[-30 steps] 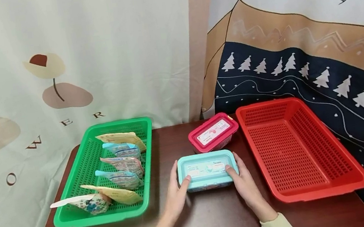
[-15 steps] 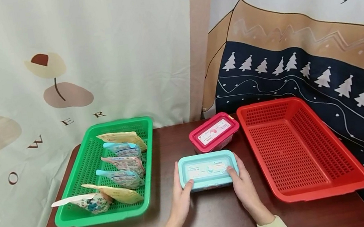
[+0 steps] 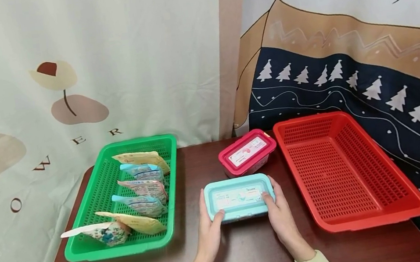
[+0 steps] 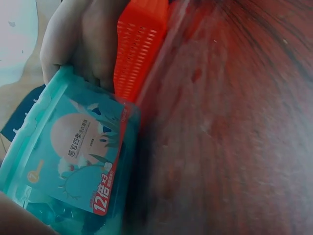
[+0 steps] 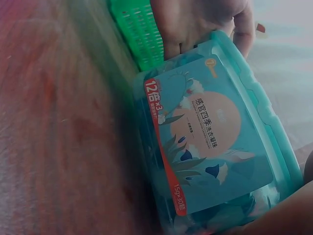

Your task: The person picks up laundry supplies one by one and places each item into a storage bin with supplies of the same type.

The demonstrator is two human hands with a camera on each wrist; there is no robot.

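Observation:
A teal see-through tub of laundry capsules (image 3: 240, 197) with a light teal lid is between my two hands at the middle of the table. My left hand (image 3: 209, 235) grips its left end, the thumb at the near left corner of the lid. On the opposite end my right hand (image 3: 284, 218) holds on, thumb over the lid's right edge. Both wrist views show the tub's printed front label (image 4: 80, 152), close over the tabletop (image 5: 54, 127). Just behind it sits a similar tub with a dark pink lid (image 3: 246, 152), touched by neither hand.
At the left, a green basket (image 3: 120, 252) contains several upright pouches (image 3: 144, 206) in yellow, blue and pink. A red basket (image 3: 331, 177) stands at the right. Printed curtains (image 3: 146, 68) hang behind the dark brown table (image 3: 247, 259).
My left thumb has slid from the top of the lid toward its near edge, and the left forearm has shifted right. The tub stays in nearly the same place.

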